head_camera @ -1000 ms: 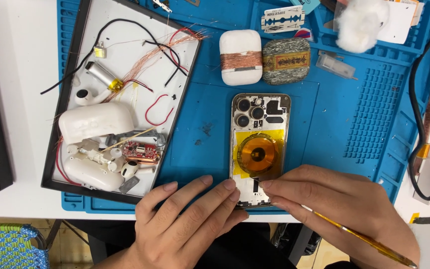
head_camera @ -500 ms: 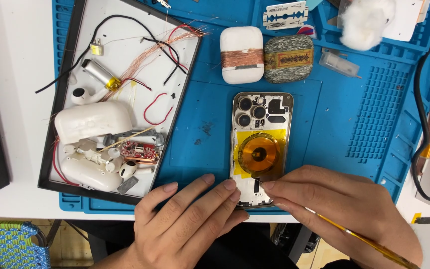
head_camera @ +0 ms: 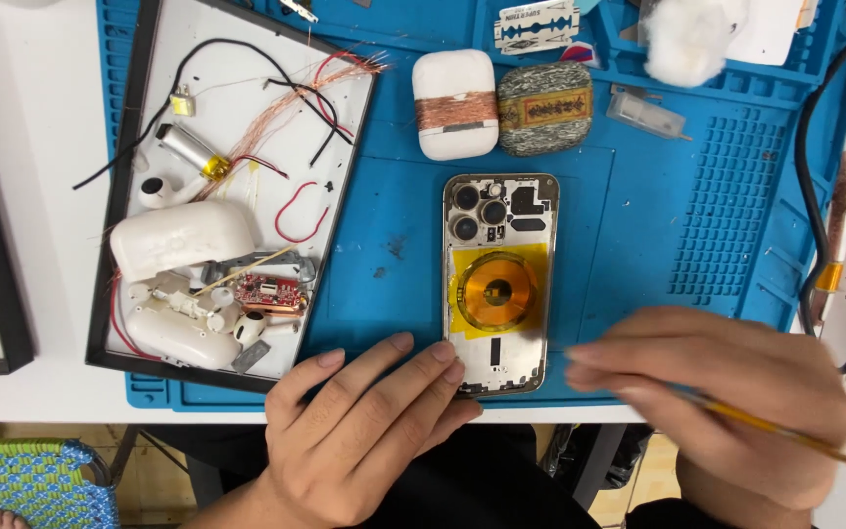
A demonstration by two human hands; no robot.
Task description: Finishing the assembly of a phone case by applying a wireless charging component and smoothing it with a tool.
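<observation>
The left hand [head_camera: 364, 431] lies flat, steadying the stiff, likely fragile opened phone back [head_camera: 499, 284] on the blue mat [head_camera: 638, 245] by its lower-left edge, while the right hand [head_camera: 717, 402] pinches a thin brush [head_camera: 795, 439] beside it.

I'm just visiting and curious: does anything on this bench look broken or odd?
Yes. The gold-edged phone shell lies open, coil exposed. In the white tray, a white earbud case sits taken apart among loose wires.

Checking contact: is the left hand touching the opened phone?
Yes, the left hand's fingers press the opened phone's lower left edge.
</observation>
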